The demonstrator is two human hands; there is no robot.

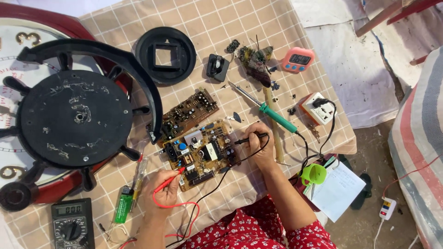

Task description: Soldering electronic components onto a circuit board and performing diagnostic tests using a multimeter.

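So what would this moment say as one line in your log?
left hand: holds red probe | right hand: holds black probe | both tips on circuit board | multimeter nearby

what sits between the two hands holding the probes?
In the head view, the tan circuit board lies between the left hand with the red probe and the right hand with the black probe; both tips rest on it.

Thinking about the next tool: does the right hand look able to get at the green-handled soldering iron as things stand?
Probably yes. The soldering iron lies in the open just beyond the right hand, with nothing between them. But that hand holds the black probe, which would need setting down first.
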